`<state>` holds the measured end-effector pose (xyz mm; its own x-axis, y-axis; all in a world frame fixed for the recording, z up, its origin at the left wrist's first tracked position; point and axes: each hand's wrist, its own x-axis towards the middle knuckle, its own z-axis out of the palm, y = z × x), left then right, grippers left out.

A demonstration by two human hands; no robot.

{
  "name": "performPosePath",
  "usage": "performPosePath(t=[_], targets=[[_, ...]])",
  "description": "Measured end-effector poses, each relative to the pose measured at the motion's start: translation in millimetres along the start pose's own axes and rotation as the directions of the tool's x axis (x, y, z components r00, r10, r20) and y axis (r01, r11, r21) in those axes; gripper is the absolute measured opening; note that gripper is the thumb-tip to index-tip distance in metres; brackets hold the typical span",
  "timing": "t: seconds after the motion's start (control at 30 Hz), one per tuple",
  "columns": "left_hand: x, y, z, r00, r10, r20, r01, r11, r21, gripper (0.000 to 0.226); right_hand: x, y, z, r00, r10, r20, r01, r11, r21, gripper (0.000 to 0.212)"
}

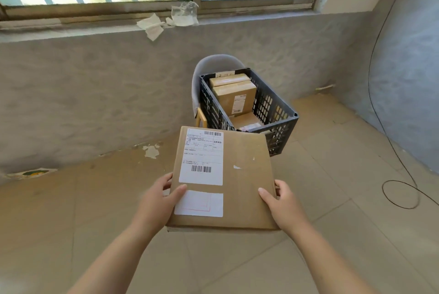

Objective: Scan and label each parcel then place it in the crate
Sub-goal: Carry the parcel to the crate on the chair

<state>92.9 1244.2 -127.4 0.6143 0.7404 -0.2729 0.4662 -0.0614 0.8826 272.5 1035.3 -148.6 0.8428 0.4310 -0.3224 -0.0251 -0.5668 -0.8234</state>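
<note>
Matt brown cardboard on the held parcel (pixel 244 175), carrying smooth white paper labels (pixel 202 158). Dark, matt perforated plastic for the crate (pixel 278 113); glossy-taped cardboard boxes (pixel 234 96) inside. Rough grey plaster across the wall (pixel 95 91); smooth, faintly shiny tiles on the floor (pixel 332 246); pale wood in the chair leg (pixel 200 119).

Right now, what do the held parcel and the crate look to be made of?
The parcel looks like brown cardboard with a matte finish: dull flat faces and folded edges. Its labels look like white paper stickers with printed barcodes. The crate is probably moulded dark grey plastic, given its uniform slotted walls and rounded rim corners.
</note>
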Motion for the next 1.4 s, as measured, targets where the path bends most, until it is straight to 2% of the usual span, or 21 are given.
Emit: performPosePath(t=[0.23, 0.37, 0.53, 0.63, 0.8, 0.93, 1.03, 1.1, 1.17, 1.23, 1.3, 1.4], targets=[[119.3, 23.5, -7.9, 0.999, -0.01, 0.049, 0.007, 0.997, 0.071, 0.044, 79.7, -31.0, 27.8, 0.991, 0.112, -0.078, -0.103, 0.988, 0.119, 0.037], [197.3, 34.7, -4.1, 0.997, 0.003, 0.079, -0.014, 0.992, 0.128, 0.041, 140.1, -46.3, 35.9, 0.988, 0.122, -0.097, -0.102, 0.976, 0.192, 0.032], [285.5, 65.3, 4.7, 0.986, 0.026, 0.165, -0.051, 0.987, 0.152, 0.035, 213.5, -74.6, 37.6, 0.985, 0.15, -0.079, -0.133, 0.973, 0.19, 0.043], [333.2, 86.6, 12.2, 0.973, 0.043, 0.227, -0.084, 0.981, 0.174, 0.036, 247.7, -91.9, 36.3, 0.984, 0.174, -0.05, -0.164, 0.975, 0.152, 0.055], [400.4, 111.9, 35.6, 0.955, 0.07, 0.29, -0.141, 0.962, 0.233, 0.041, 289.2, -112.9, 34.1, 0.977, 0.213, -0.016, -0.211, 0.973, 0.091, 0.061], [445.7, 130.8, 56.9, 0.933, 0.002, 0.36, -0.084, 0.973, 0.213, 0.043, 310.6, -118.3, 30.9, 0.967, 0.255, 0.03, -0.256, 0.965, 0.052, 0.076], [478.9, 147.6, 69.8, 0.886, -0.015, 0.463, -0.111, 0.963, 0.245, 0.05, 321.8, -116.1, 29.0, 0.946, 0.318, 0.065, -0.321, 0.946, 0.046, 0.09], [504.2, 156.6, 78.0, 0.831, -0.025, 0.556, -0.142, 0.956, 0.255, 0.054, 331.7, -114.4, 32.0, 0.932, 0.363, 0.014, -0.363, 0.93, 0.065, 0.085], [529.9, 163.6, 90.2, 0.759, -0.049, 0.649, -0.194, 0.935, 0.297, 0.062, 342.2, -114.1, 36.9, 0.909, 0.403, -0.103, -0.396, 0.914, 0.083, 0.071], [554.5, 168.3, 105.9, 0.695, -0.05, 0.717, -0.328, 0.865, 0.379, 0.064, 352.4, -111.8, 42.5, 0.874, 0.438, -0.212, -0.428, 0.899, 0.094, 0.06], [576.8, 171.4, 122.1, 0.655, -0.045, 0.754, -0.459, 0.769, 0.445, 0.066, 361.2, -111.4, 49.4, 0.834, 0.491, -0.254, -0.471, 0.871, 0.139, 0.056], [603.4, 172.5, 142.9, 0.585, -0.08, 0.807, -0.563, 0.676, 0.476, 0.066, 375.1, -110.9, 59.8, 0.784, 0.546, -0.294, -0.528, 0.837, 0.146, 0.056]])
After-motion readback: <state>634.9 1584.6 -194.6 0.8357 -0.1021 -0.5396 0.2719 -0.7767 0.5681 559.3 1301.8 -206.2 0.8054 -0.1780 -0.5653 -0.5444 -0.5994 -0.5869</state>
